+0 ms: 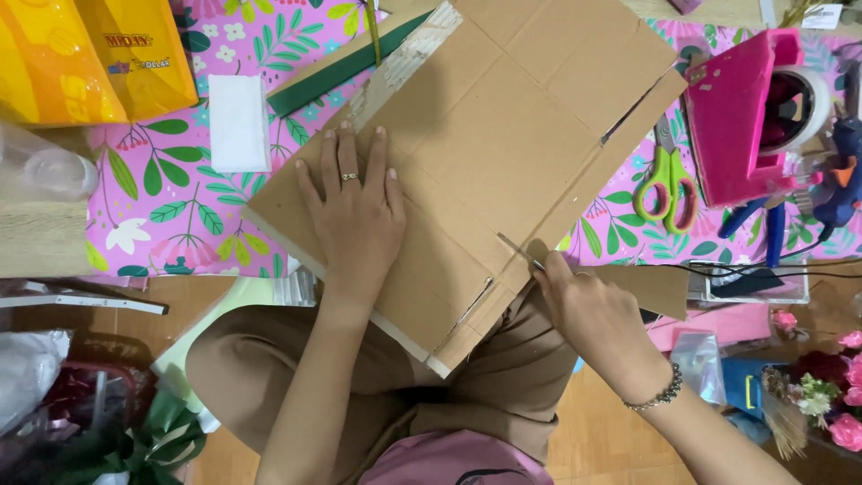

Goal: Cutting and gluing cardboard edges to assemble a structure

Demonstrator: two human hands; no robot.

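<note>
A large flattened sheet of brown cardboard lies tilted over a pink floral cloth and my lap. My left hand, a ring on one finger, presses flat on its left part with fingers spread. My right hand, a beaded bracelet at the wrist, grips a thin knife blade whose tip touches the cardboard near its lower right edge. A slit runs along the fold below the blade.
Green-handled scissors and a pink tape dispenser lie at the right, a blue glue gun beyond them. A white pad and yellow bags sit at the upper left. Artificial flowers are at the lower right.
</note>
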